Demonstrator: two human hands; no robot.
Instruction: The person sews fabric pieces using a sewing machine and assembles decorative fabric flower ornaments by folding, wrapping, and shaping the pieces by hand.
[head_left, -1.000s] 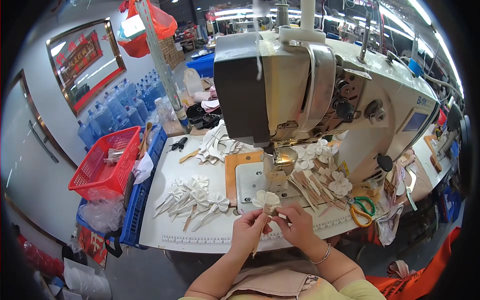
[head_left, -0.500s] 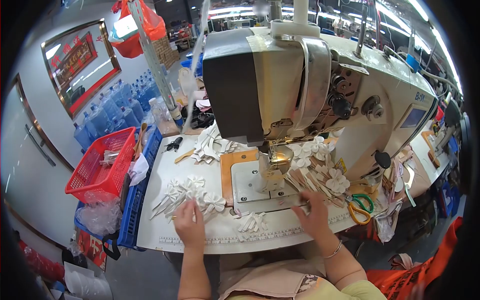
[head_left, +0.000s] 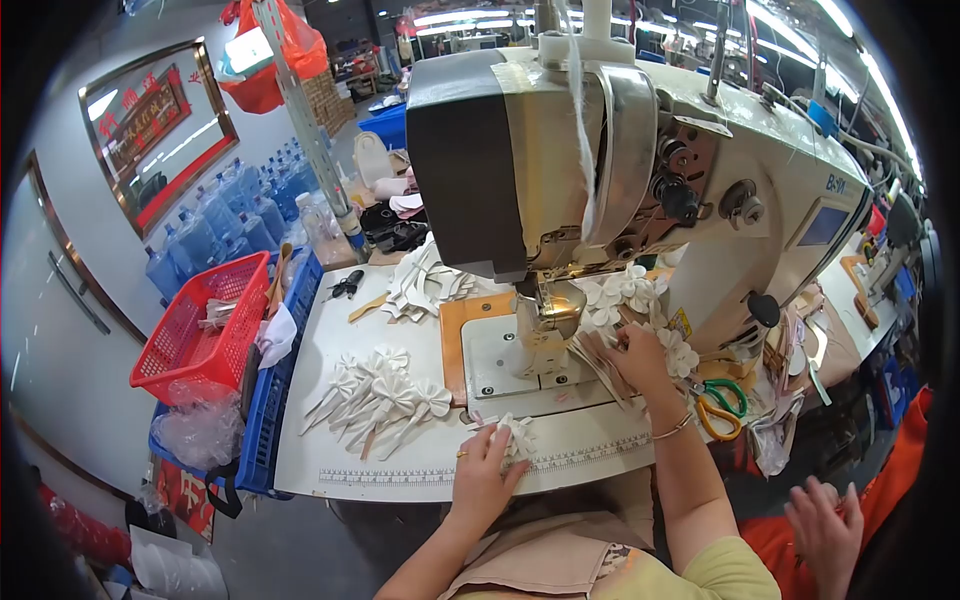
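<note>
My left hand rests at the table's front edge, fingers apart, with its fingertips on a small bunch of short white strips. To its left lies a heap of white fabric flowers with long tails. Beside the sewing machine's post, my right hand reaches into a pile of beige strips, its fingertips pinched on one of them. More white flowers lie just right of that hand. The sewing machine stands over the metal plate, its needle area above the post.
Green- and orange-handled scissors lie at the right. Another person's hand shows at the lower right. White cut pieces and black snips lie at the back left. A red basket sits beside the table, and a ruler tape runs along its front edge.
My left hand has moved right from the flower heap to the short white strips. My right hand has moved up and into the beige strips. Another person's hand has appeared at the lower right.
</note>
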